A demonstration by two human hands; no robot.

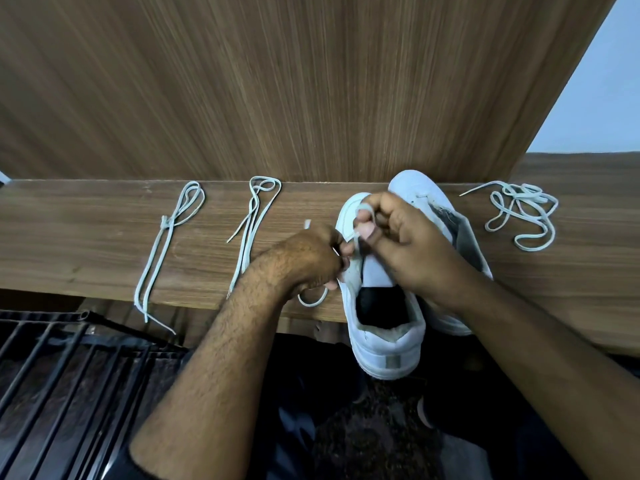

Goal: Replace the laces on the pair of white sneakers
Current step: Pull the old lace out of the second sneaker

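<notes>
A white low-top leather sneaker (384, 327) is placed on the front edge of a long brown wooden shelf (86, 244), with its toe pointing to the wooden back panel (277, 81) and its heel hanging a little over the edge. A second white sneaker (420, 192) is seen just behind and to the right of it, mostly hidden by the right arm.

The left hand (311, 261) is curled at the left side of the near sneaker, and a pale grey flat shoelace (313, 299) is pinched in its fingers; a loop of this lace lies on the shelf under the wrist. The right hand (405, 244) is held over the front of the same sneaker, and another part of the same lace is pinched between its thumb and fingers.

Two folded pale laces, a knotted one (166, 244) and a looped one (252, 223), are laid on the shelf to the left. A loose tangled lace (519, 213) lies at the right. A black metal rack (52, 358) is visible below on the left.
</notes>
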